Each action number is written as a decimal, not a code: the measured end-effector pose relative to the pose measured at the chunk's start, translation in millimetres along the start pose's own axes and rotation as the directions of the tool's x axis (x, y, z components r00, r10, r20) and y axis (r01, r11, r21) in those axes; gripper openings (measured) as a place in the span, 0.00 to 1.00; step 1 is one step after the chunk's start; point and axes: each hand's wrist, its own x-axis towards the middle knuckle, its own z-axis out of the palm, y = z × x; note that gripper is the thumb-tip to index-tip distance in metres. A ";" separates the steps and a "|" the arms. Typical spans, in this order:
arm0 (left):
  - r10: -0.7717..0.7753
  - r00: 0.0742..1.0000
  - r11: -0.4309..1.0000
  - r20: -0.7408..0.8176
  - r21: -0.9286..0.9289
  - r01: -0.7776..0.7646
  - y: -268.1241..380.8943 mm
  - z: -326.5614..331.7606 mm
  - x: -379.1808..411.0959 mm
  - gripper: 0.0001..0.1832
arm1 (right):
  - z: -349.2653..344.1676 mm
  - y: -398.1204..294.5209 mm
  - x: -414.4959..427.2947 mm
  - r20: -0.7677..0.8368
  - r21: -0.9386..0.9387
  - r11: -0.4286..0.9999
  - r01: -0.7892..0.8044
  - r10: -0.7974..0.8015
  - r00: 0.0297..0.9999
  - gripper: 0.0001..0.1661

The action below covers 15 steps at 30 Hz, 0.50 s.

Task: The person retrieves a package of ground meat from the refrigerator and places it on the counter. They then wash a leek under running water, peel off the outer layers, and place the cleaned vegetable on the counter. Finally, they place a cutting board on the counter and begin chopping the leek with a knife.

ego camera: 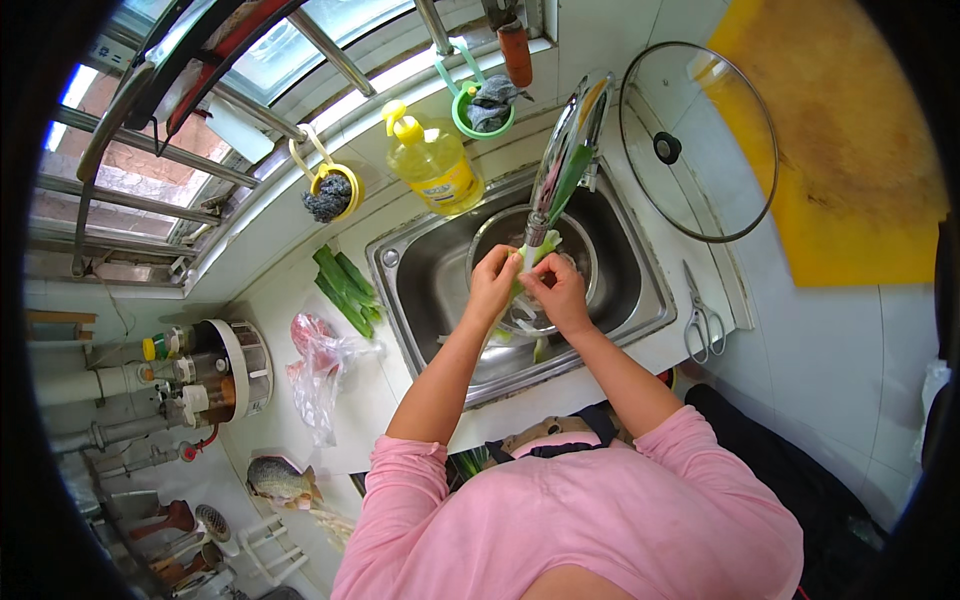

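Observation:
Over the stainless steel sink [435,270], my left hand [493,281] grips a leek or large scallion [574,180]. Its green leaf slants up beside the chrome faucet [551,172]. The fingertips of my right hand [559,292] pinch at the pale stalk just below the spout, where what looks like a water stream falls. Beneath both hands, a round metal basin [480,225] sits in the sink, with pale peeled scraps in it. Green cut leaves [345,289] lie on the counter left of the sink.
A dish soap bottle [439,169] stands behind the sink. Scissors [703,319] lie at right, below a glass lid [701,150] and yellow cutting board [855,150]. Leftward are a plastic bag with reddish contents [319,367], a fish [281,482] and a condiment rack [251,367].

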 end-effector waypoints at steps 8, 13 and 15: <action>-0.182 0.983 0.959 0.035 -0.214 0.186 -9.4 -5.4 -14.8 0.16 | -2.2 -7.5 2.3 0.110 0.491 0.800 -0.344 0.335 0.936 0.09; -0.013 0.998 0.992 -0.057 0.121 0.019 -18.7 -12.0 -15.9 0.15 | -3.5 0.8 11.6 0.224 0.554 0.687 -0.470 0.421 0.879 0.08; -0.054 0.996 0.968 -0.073 0.239 0.070 -3.4 -9.9 -17.8 0.14 | -4.0 -0.9 12.8 0.242 0.470 0.729 -0.497 0.435 0.867 0.07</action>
